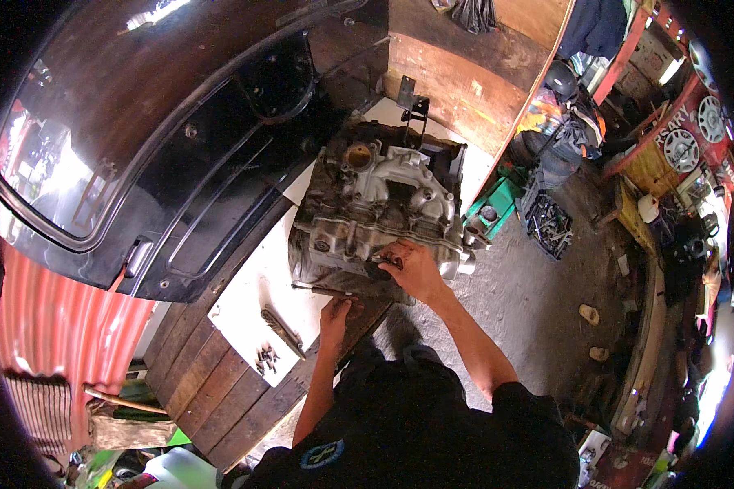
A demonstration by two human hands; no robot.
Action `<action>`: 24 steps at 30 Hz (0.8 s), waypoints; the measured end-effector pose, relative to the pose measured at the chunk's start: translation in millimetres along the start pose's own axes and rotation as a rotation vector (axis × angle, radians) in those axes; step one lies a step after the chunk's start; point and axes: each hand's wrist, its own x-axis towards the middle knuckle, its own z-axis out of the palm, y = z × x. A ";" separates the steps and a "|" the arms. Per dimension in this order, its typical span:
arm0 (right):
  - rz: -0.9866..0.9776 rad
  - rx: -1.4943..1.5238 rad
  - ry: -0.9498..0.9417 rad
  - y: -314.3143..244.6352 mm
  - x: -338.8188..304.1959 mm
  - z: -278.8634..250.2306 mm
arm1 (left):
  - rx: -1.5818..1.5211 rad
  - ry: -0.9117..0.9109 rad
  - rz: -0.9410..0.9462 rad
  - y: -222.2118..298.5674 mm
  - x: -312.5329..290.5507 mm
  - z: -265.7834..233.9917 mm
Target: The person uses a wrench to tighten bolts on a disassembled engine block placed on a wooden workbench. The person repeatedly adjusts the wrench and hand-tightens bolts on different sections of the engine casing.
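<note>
- The right hand (413, 270) was narrowed, its fingers curled around a small dark part (391, 262); whether that part was loose or fixed could not be told.
- The engine (387, 200) lay directly beyond this grip, its near side touching or almost touching the fingers, its greater bulk stretching ahead and to the left.
- The left hand (334, 316) was lower and to the left of that grip, its fingertips up at the engine's near edge; how wide it stood, or whether it held anything, could not be told.
- A slim metal rod (322, 290) lay just ahead of the left hand, along the engine's lower edge.
- Left of the left hand, a long metal tool (282, 332) rested at a slant on a white sheet (240, 314), with a cluster of small metal pieces (266, 359) nearer the body.
- Under the sheet, farther left of both hands, ran the planks of a wooden bench (200, 371).
- Well ahead and left of the grips stood a large black vehicle panel (212, 175).
- Ahead and right of the right hand were a green container (501, 202) and, beyond it, a crate of metal parts (549, 226) on the floor.
</note>
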 end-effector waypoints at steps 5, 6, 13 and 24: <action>-0.169 0.019 0.057 -15.7 -15.3 -21.4 | 0.014 -0.027 0.036 -18.9 7.3 -5.0; -0.157 0.041 0.089 -18.8 -20.5 -27.8 | -0.006 -0.031 0.031 -19.3 7.6 -2.8; 0.283 0.792 0.345 18.5 -73.4 -54.9 | 0.026 -0.089 0.017 -15.1 10.6 8.8; 0.533 1.538 0.596 57.5 -156.7 21.7 | 0.140 -0.072 0.029 5.3 3.2 24.4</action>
